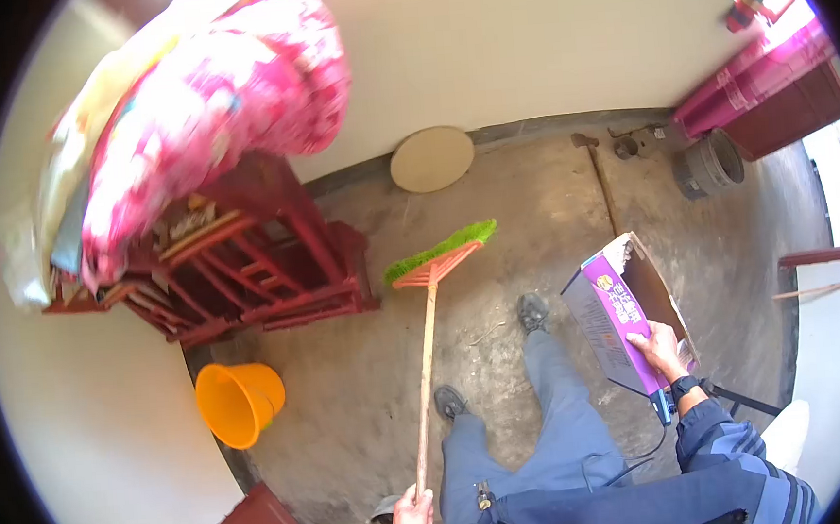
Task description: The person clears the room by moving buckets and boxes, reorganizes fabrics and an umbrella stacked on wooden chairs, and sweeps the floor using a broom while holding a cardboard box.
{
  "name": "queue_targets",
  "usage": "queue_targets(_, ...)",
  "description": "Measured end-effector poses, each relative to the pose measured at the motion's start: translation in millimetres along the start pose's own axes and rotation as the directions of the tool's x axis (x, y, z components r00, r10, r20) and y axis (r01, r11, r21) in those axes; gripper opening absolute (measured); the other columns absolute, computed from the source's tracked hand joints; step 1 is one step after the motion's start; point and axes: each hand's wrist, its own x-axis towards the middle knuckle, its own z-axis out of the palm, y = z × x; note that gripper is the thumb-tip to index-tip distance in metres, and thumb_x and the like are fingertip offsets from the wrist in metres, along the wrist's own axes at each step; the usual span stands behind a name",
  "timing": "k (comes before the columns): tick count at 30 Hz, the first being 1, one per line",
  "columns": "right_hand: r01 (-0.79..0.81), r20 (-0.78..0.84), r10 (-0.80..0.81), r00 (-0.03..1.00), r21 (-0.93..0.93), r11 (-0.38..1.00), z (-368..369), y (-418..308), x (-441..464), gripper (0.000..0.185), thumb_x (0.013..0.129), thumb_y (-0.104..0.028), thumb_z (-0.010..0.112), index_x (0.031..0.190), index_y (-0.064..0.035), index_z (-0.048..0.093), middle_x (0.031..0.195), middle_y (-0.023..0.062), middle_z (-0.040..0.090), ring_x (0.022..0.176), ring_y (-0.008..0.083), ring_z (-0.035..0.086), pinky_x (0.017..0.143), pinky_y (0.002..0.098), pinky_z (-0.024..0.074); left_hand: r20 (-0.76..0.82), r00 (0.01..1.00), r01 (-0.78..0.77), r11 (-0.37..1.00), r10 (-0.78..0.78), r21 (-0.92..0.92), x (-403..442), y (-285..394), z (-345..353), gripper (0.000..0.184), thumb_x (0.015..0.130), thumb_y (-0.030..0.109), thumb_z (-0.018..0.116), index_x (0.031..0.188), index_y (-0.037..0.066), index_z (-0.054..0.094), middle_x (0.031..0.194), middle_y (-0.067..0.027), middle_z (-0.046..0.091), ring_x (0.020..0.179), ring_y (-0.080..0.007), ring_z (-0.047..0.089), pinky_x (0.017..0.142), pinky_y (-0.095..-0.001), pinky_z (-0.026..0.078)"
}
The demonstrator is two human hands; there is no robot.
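Note:
My left hand [412, 518] is wrapped round the wooden handle of a broom [428, 359], low in the view. The broom's orange head with green bristles is near the middle, over the concrete floor. On the right, my right hand [656, 351] grips the edge of a purple and grey cardboard box [607, 322], thumb on the outside and the other fingers hidden inside. The box is open at the top and tilted; its contents cannot be made out.
A yellow bucket [240, 404] stands at the left, below a dark red wooden frame [274, 258] piled with pink bedding [223, 91]. A round board [432, 159] leans by the back wall. A grey bucket [708, 166] and a long stick [604, 191] are at the upper right.

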Motion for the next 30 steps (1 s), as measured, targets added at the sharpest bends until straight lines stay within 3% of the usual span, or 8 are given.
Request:
queue_targets(9,-0.069,0.143,0.062,0.988,0.048,0.996,-14,95,146,0.038,0.081,-0.033,0.077,0.107,-0.0056,0.072,0.096,0.0186,0.073,0.091,0.0334,0.070,0.081,0.0428,0.0524,-0.103,0.995,0.002,0.995,-0.012,-0.097,-7,137,116,0.022,0.100,0.015,0.058,0.120,0.009,0.053,0.063,0.0008,0.047,0.044,-0.0096,0.043,0.040,-0.0256,0.038)
queue_targets(16,-0.058,0.128,0.042,0.991,0.124,0.991,-8,126,237,0.035,0.079,-0.033,0.076,0.101,-0.0065,0.073,0.095,0.0182,0.072,0.093,0.0366,0.069,0.083,0.0454,0.0520,-0.232,0.965,0.156,0.978,-0.121,0.140,27,226,143,0.008,0.098,0.013,0.058,0.102,0.010,0.052,0.064,0.0017,0.047,0.045,-0.0099,0.045,0.039,-0.0268,0.040)
queue_targets(18,-0.046,0.089,0.060,0.994,-0.154,0.987,0,141,255,0.032,0.080,-0.034,0.075,0.102,-0.0106,0.074,0.099,0.0155,0.073,0.095,0.0346,0.070,0.085,0.0456,0.0533,-0.175,0.971,0.185,0.972,-0.160,0.143,78,230,150,0.009,0.097,0.009,0.057,0.104,0.009,0.050,0.062,0.0012,0.047,0.044,-0.0112,0.045,0.039,-0.0275,0.041)
queue_targets(19,-0.036,0.142,0.075,0.987,-0.259,0.965,7,158,265,0.028,0.082,-0.034,0.073,0.099,-0.0118,0.074,0.097,0.0129,0.074,0.094,0.0323,0.070,0.084,0.0455,0.0538,-0.160,0.956,0.278,0.928,-0.244,0.247,93,231,147,0.027,0.096,0.006,0.056,0.121,0.007,0.049,0.069,-0.0024,0.053,0.051,-0.0138,0.052,0.043,-0.0285,0.045)
queue_targets(23,-0.192,0.145,0.237,0.961,-0.273,0.943,-3,164,279,0.027,0.083,-0.033,0.073,0.100,-0.0126,0.073,0.096,0.0116,0.074,0.095,0.0316,0.070,0.085,0.0443,0.0541,-0.063,0.967,0.254,0.954,-0.246,0.159,68,252,159,0.009,0.101,0.022,0.055,0.102,0.013,0.056,0.065,-0.0002,0.054,0.044,-0.0120,0.051,0.037,-0.0244,0.039)
queue_targets(26,-0.175,-0.025,0.173,0.985,-0.147,0.974,-8,150,269,0.035,0.081,-0.030,0.074,0.110,-0.0122,0.071,0.108,0.0172,0.071,0.101,0.0335,0.068,0.090,0.0450,0.0518,-0.095,0.928,0.366,0.930,-0.361,0.037,50,262,162,0.006,0.099,0.019,0.057,0.102,0.014,0.054,0.066,0.0012,0.052,0.042,-0.0110,0.046,0.034,-0.0236,0.038)
queue_targets(28,-0.221,0.098,0.239,0.966,-0.170,0.960,-22,113,267,0.042,0.084,-0.036,0.073,0.117,-0.0099,0.068,0.113,0.0163,0.070,0.106,0.0333,0.067,0.092,0.0430,0.0525,-0.032,0.950,0.305,0.948,-0.309,-0.092,49,261,154,0.008,0.098,0.016,0.058,0.103,0.014,0.053,0.069,0.0000,0.054,0.048,-0.0120,0.050,0.039,-0.0239,0.043)
queue_targets(30,-0.117,0.230,0.070,0.971,0.198,0.973,-29,45,264,0.046,0.086,-0.038,0.075,0.120,-0.0076,0.067,0.120,0.0121,0.070,0.110,0.0239,0.067,0.088,0.0381,0.0541,0.080,0.960,0.279,0.942,-0.269,-0.185,43,295,161,0.012,0.097,0.015,0.059,0.108,0.013,0.053,0.072,-0.0002,0.055,0.053,-0.0119,0.053,0.043,-0.0235,0.046)
